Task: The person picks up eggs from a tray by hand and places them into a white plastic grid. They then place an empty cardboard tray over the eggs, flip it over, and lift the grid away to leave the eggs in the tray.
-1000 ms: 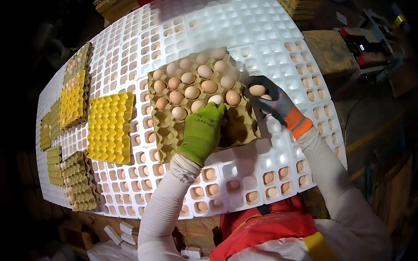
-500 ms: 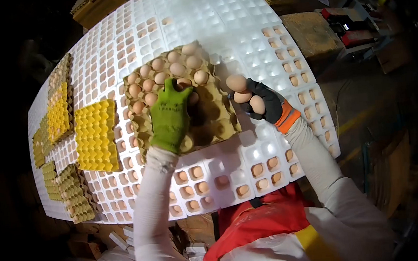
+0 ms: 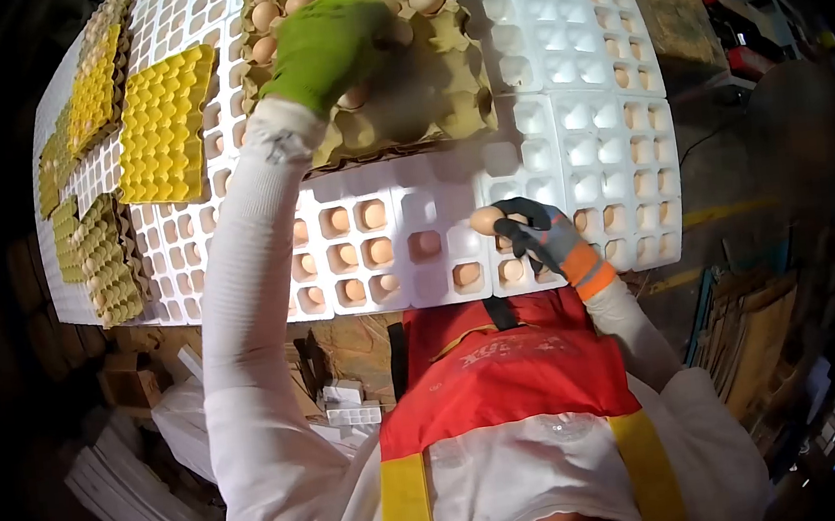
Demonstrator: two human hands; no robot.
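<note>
My left hand [image 3: 331, 43], in a green glove, is over the brown egg carton tray [image 3: 405, 126] that holds several eggs. Its fingers curl down among the eggs, and what they grip is hidden. My right hand [image 3: 536, 234], in a grey and orange glove, holds a brown egg [image 3: 485, 220] between thumb and fingers above the front part of the white foam trays [image 3: 453, 207]. Part of another egg shows beneath those fingers. Brown eggs sit in many of the foam cups nearby.
An empty yellow tray [image 3: 164, 129] lies left of the brown tray. More yellow trays [image 3: 98, 95] and olive-brown trays [image 3: 106, 260] are stacked farther left. A cardboard box [image 3: 672, 15] stands beyond the right edge. The red apron [image 3: 509, 372] is at the front edge.
The view has tilted down towards the front edge. My right hand has moved from beside the brown tray to the front foam cups; the three eggs it held are now one clearly visible at the fingertips.
</note>
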